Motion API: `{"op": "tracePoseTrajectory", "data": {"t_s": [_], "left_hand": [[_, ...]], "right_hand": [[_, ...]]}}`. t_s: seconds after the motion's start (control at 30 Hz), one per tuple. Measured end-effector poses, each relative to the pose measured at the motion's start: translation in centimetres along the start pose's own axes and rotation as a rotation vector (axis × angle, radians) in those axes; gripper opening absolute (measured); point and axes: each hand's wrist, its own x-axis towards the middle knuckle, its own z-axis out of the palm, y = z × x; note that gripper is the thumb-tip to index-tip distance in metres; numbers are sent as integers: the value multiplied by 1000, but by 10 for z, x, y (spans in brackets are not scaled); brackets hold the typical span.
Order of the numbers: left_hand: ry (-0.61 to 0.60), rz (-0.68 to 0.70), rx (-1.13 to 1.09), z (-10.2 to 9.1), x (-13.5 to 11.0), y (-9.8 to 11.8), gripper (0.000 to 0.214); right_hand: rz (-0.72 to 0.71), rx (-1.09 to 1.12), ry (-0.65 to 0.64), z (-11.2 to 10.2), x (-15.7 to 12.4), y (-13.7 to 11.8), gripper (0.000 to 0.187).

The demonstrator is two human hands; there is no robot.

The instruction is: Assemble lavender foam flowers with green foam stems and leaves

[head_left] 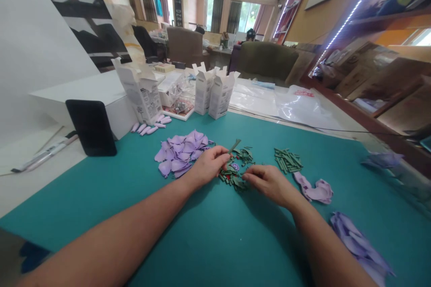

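The 2 hands are apart above a teal mat (218, 233) on the desk (16, 188). The left hand (211, 161) pinches a green strip (235, 145) between thumb and fingers, over a pile of small green pieces (238, 184). The right hand (269, 182) curls its fingertips at that pile's right edge; whether they grip anything, I cannot tell. Purple petals (182, 152) lie left of the pile, green sticks (288, 160) right.

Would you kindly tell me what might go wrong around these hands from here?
The right hand, at the edge of the small green pieces, might scatter them. The left hand, close beside the purple petals, could nudge that pile. The green strip at its fingertips may slip loose.
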Motion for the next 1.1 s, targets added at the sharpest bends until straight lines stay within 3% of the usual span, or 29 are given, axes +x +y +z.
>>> {"op": "tracePoseTrajectory", "data": {"t_s": [0.13, 0.43, 0.57, 0.73, 0.87, 1.1], "left_hand": [[2, 1, -5, 0, 0, 0, 23], [-2, 9, 2, 0, 1, -2, 22], [-3, 1, -8, 0, 1, -1, 21], [1, 8, -15, 0, 0, 0, 21], [0, 2, -9, 0, 0, 1, 19], [7, -3, -7, 0, -1, 1, 20]], "right_hand": [[-101, -62, -144, 11, -1, -9, 24], [1, -230, 107, 13, 7, 9, 23], [-126, -249, 176, 21, 7, 4, 24], [-273, -337, 99, 38, 6, -2, 36], [-231, -411, 89, 39, 7, 2, 27], [-79, -461, 242, 24, 8, 14, 27]]}}
